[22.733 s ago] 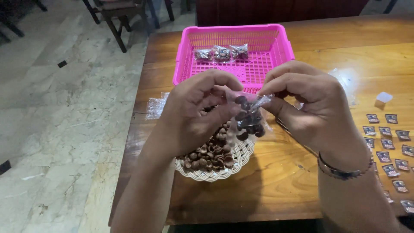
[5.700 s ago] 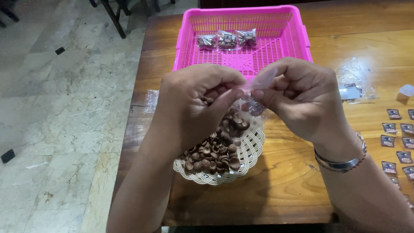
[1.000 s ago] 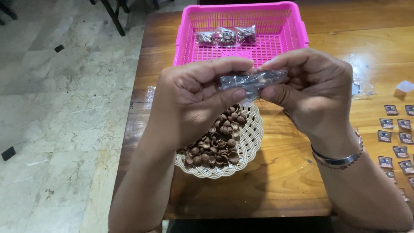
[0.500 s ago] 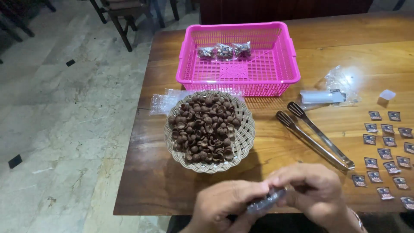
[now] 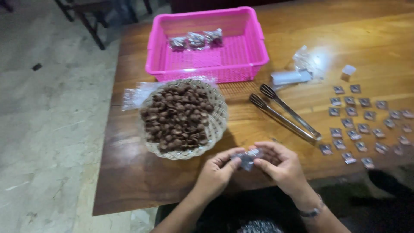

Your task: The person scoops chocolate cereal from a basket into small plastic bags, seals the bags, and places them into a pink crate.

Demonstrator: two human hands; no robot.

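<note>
Hands are meeting at the near edge of the wooden surface (image 5: 129,181), the left hand (image 5: 214,172) and right hand (image 5: 282,166) both pinching a small clear packet (image 5: 246,158) between fingertips. Just beyond it a white woven basket (image 5: 217,123) of brown pieces (image 5: 177,116) is sitting, with metal tongs (image 5: 284,114) lying to the right, small sachets (image 5: 366,123) spreading further right, and a pink basket (image 5: 254,47) holding filled packets (image 5: 196,40) at the far side.

both hands (image 5: 250,166) together, fingertips pinching
</note>
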